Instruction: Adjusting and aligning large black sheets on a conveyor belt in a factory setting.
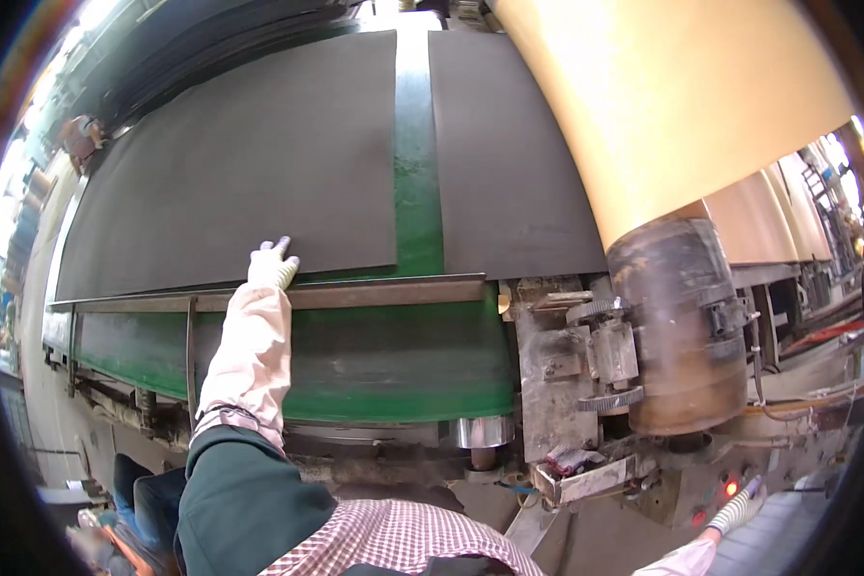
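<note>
My left hand (276, 265), in a pale glove with greyish fingertips, reaches over a metal bar onto a large dark grey sheet (250, 163). Its fingers are spread on the sheet near the close edge, holding nothing. This sheet lies on a green conveyor belt (416, 144), and a strip of belt separates it from a second dark sheet (509, 154) on the right. Low at the right, my right hand (736, 511), in a striped glove, is at a control panel (686, 494) beside a lit red button (732, 488). Its fingers look stretched out; whether they press anything is unclear.
A wide tan sheet (682, 96) hangs over a large roller (677, 326) at the right. Gears (610, 398) sit exposed beside the roller. The metal bar (355, 293) runs along the belt's near side. Another person (84, 139) stands at the far left.
</note>
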The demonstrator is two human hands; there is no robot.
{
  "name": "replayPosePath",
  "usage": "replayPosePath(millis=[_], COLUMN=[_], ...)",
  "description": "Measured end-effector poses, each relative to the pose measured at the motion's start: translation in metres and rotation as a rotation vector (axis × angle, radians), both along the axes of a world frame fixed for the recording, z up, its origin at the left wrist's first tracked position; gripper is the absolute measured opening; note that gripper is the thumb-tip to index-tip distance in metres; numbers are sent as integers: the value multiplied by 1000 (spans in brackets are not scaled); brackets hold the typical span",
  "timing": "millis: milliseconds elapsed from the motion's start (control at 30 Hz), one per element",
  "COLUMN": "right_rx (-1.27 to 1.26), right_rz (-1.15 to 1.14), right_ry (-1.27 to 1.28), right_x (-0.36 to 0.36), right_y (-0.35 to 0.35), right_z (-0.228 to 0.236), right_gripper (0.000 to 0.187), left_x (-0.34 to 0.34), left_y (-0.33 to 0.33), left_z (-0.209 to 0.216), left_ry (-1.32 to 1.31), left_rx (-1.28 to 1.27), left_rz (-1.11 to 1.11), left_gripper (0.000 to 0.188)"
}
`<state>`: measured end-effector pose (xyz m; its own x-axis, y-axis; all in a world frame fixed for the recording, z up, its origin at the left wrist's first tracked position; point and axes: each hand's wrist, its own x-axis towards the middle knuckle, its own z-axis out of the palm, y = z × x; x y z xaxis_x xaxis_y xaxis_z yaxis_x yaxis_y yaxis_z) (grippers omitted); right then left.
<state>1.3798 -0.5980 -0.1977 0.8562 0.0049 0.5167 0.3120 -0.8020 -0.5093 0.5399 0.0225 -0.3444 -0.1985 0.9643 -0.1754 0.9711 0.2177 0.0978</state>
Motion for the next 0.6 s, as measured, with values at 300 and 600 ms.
replayPosePath(millis=[300,600], right_rx=[-167,-37], right_rz=[481,1126], right_ry=[-452,-243], right_x=[-238,-383], right_y=[122,277], right_z=[45,17], right_gripper=[26,25], left_x=[178,219], left_y=[-35,-46], left_z=[32,56], left_ry=[-144,-226], left_rx=[170,44], left_rz=[-396,-438], left_gripper=[52,37])
